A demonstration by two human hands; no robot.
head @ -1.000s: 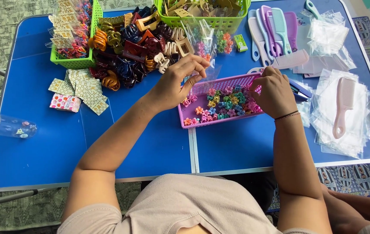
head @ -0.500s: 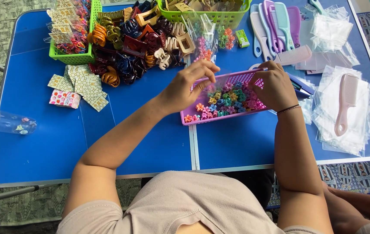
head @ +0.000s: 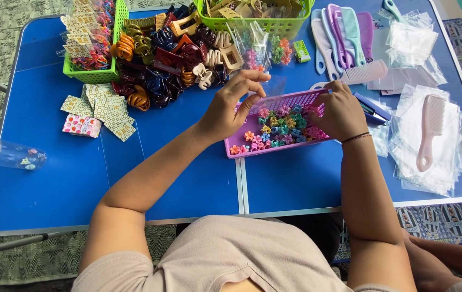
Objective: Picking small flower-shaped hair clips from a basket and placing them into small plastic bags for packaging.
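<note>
Head view: left hand (head: 230,108) pinches a small clear bag (head: 272,85) above the pink basket (head: 242,145) on the blue surface (head: 187,178); right hand (head: 339,112), fingers curled, digs among tiny flower clips (head: 277,132). Whether they grip one, can't tell. Bagging step; next needs one clip lifted cleanly.

Left hand (head: 230,106) pinching, right hand (head: 341,113) curled.
</note>
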